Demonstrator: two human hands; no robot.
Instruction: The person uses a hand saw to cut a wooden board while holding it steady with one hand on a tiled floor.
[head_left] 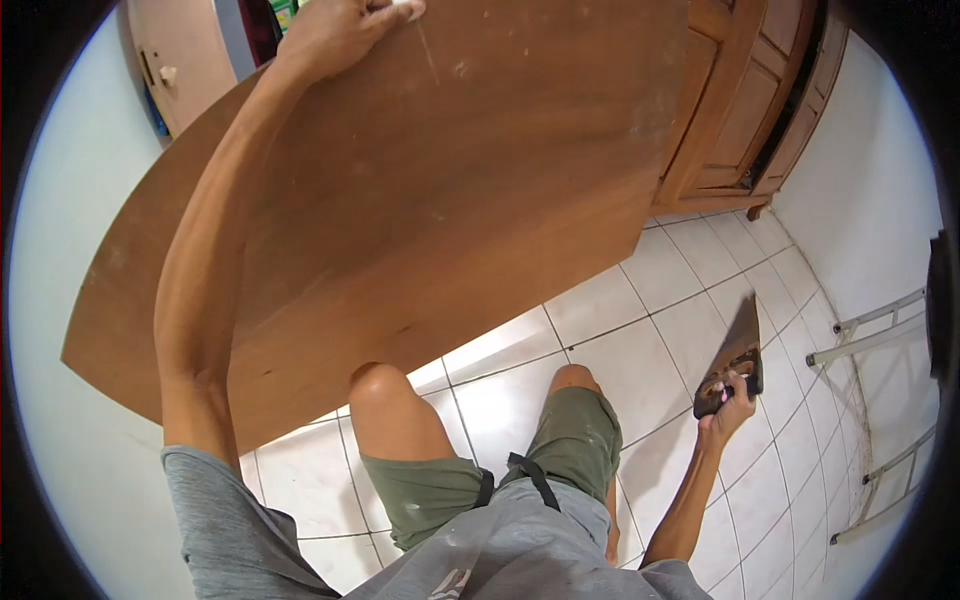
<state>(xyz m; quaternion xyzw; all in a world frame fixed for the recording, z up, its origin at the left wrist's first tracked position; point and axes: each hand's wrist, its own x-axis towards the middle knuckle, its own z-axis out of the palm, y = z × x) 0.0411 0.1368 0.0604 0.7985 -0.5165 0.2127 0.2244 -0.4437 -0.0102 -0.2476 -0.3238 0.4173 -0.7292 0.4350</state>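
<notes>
While the left hand (340, 35) grips the board (450, 190) at its far top edge, the board tilts over the knees; the right hand (728, 405), well apart, closes round a saw (735, 355) handle, blade pointing away.

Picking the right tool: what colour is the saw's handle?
Black, on the saw in the right hand; head view.

packages: green-and-yellow package (284, 14) | place: top edge, behind wooden board (450, 170) | labels, signs, screens: none

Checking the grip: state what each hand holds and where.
Left hand grips the wooden board at its top edge; right hand holds the handsaw by its handle.
</notes>
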